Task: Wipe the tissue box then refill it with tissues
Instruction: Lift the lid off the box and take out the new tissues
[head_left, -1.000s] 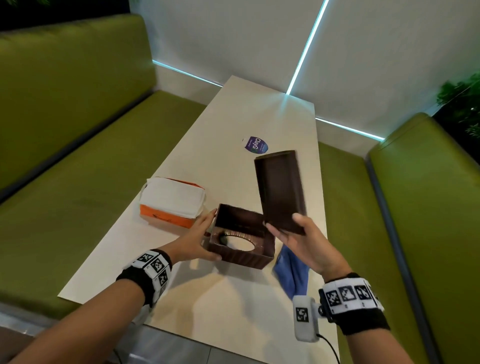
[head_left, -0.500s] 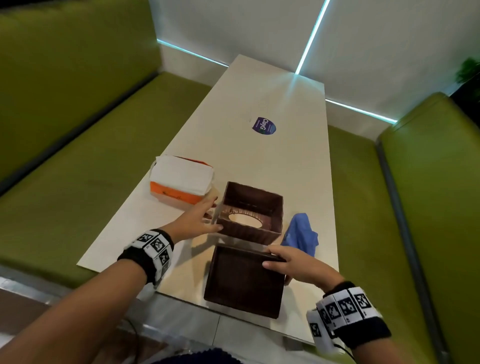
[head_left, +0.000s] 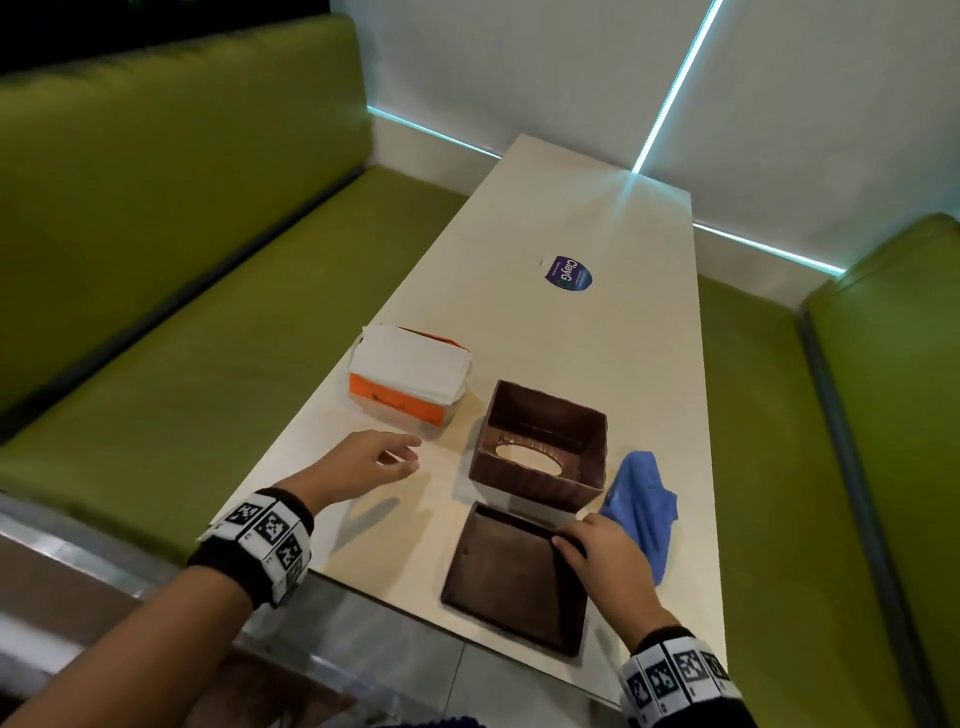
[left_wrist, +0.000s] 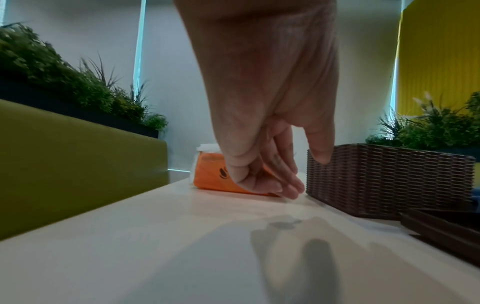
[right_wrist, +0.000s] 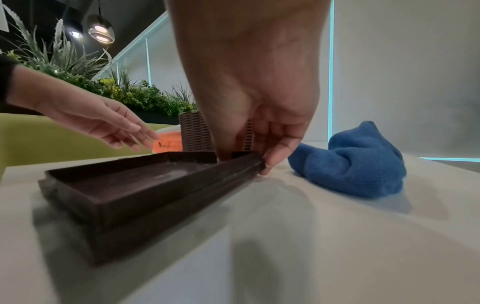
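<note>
The brown woven tissue box (head_left: 540, 470) (left_wrist: 389, 179) stands open side up, its oval slot against the table. Its flat brown base tray (head_left: 511, 577) (right_wrist: 124, 185) lies in front of it, at the table's near edge. My right hand (head_left: 571, 540) (right_wrist: 245, 162) pinches the tray's far right corner, thumb inside the rim. My left hand (head_left: 405, 454) (left_wrist: 303, 176) hovers empty just above the table, fingers relaxed, left of the box and just short of the orange tissue pack (head_left: 410, 374) (left_wrist: 210, 179). A crumpled blue cloth (head_left: 644, 499) (right_wrist: 358, 162) lies right of the box.
The narrow white table (head_left: 597, 218) carries a round purple sticker (head_left: 566, 273) further back. Green bench seats (head_left: 182, 338) run along both sides, and the wall closes the far end. Planters with greenery (left_wrist: 64, 86) stand behind the benches.
My right hand has brought the base tray down from upright and laid it flat in front of the box. My left hand has let go of the box and moved left towards the tissue pack.
</note>
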